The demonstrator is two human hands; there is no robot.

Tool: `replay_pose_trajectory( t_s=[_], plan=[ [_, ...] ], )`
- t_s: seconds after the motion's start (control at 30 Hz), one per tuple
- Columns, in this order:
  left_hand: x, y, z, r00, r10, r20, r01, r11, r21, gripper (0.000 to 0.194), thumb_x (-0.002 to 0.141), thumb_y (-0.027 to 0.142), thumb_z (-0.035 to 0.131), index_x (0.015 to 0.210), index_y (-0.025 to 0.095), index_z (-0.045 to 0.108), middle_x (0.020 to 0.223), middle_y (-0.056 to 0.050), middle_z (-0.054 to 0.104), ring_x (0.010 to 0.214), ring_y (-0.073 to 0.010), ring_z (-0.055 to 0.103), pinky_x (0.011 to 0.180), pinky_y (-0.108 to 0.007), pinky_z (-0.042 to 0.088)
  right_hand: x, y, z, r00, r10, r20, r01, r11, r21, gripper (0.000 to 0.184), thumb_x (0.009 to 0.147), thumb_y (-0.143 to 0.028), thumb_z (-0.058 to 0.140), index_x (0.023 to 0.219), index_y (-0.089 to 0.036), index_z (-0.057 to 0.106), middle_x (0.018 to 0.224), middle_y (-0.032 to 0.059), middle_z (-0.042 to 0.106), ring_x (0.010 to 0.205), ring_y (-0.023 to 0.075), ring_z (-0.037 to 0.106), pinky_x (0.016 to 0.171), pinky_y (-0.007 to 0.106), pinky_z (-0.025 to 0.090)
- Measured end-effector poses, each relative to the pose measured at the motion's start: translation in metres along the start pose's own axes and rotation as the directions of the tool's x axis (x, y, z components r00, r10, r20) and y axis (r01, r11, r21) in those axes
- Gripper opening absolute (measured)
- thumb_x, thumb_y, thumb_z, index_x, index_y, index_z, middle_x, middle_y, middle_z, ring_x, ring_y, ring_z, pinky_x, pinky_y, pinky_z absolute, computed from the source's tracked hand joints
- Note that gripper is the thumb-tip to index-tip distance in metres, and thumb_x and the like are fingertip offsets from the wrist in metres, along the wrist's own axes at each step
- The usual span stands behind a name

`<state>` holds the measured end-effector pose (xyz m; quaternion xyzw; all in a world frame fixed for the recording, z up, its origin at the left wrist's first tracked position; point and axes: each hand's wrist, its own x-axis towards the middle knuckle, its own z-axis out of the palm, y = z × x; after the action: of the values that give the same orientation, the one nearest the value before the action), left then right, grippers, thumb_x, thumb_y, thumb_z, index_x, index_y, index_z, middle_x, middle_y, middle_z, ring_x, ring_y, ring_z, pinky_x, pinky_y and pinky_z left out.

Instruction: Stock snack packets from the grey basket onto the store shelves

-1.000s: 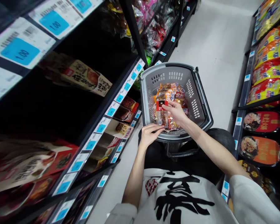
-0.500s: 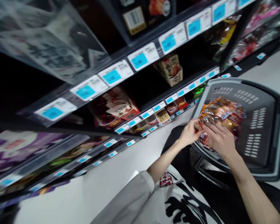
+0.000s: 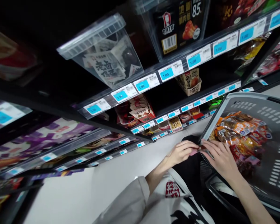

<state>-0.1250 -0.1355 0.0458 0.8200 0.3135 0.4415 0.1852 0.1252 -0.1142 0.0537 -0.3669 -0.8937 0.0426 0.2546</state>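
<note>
My left hand (image 3: 182, 152) and my right hand (image 3: 220, 158) meet at the near rim of a grey shopping basket (image 3: 259, 104). Between their fingertips they pinch a small dark snack packet (image 3: 202, 148), seen edge-on. My right hand rests over the rim, fingers curled, beside a heap of orange and red snack packets (image 3: 242, 137) lying inside the basket. My left hand is just outside the rim, fingers closed on the packet's left end.
Black store shelves (image 3: 140, 93) with blue price tags fill the left and top, holding snack boxes (image 3: 190, 81), red packets (image 3: 135, 110) and a clear bin (image 3: 107, 59). Pale floor (image 3: 95, 186) runs below the shelves. My white printed shirt (image 3: 175, 202) is at the bottom.
The view has swung left and up toward the shelves. The red-topped packet my right hand held over the basket is gone; both hands now meet on a small packet at the near rim.
</note>
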Motion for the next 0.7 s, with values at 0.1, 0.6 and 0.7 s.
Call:
replay_pose_trajectory(
  t_s=[0.1,0.6,0.7],
  plan=[
    [-0.017,0.004,-0.043,1.000,-0.031,-0.002,0.030,0.983,0.183,0.011,0.108,0.017,0.058,0.109,0.019,0.069,0.121,-0.012,0.081,0.114,-0.0234,0.077,0.094,-0.039,0.068,-0.004,0.006,0.013,0.972,0.227,0.068,-0.228,0.974,0.004,0.063,0.104,-0.048,0.063,0.156,-0.014,0.050,0.159,0.0220,0.057,0.139,0.0415,0.059,0.108,0.057,0.051],
    [-0.031,0.006,-0.257,0.866,-0.061,-0.496,0.480,0.376,0.793,0.018,0.102,0.015,0.055,0.105,0.018,0.073,0.116,-0.013,0.078,0.109,-0.0235,0.073,0.099,-0.037,0.058,-0.023,0.014,0.031,0.689,0.361,0.628,-0.511,0.857,0.069,0.057,0.105,-0.057,0.045,0.137,-0.019,0.072,0.124,0.0235,0.078,0.114,0.0410,0.078,0.097,0.050,0.058],
    [-0.022,-0.008,-0.271,0.884,-0.023,-0.466,0.448,0.321,0.834,0.015,0.097,0.014,0.057,0.101,0.017,0.071,0.108,-0.013,0.076,0.099,-0.0238,0.070,0.091,-0.035,0.055,-0.026,0.009,0.034,0.683,0.395,0.615,-0.527,0.849,0.039,0.058,0.104,-0.056,0.047,0.140,-0.017,0.069,0.118,0.0237,0.079,0.108,0.0412,0.079,0.094,0.050,0.058]
  ],
)
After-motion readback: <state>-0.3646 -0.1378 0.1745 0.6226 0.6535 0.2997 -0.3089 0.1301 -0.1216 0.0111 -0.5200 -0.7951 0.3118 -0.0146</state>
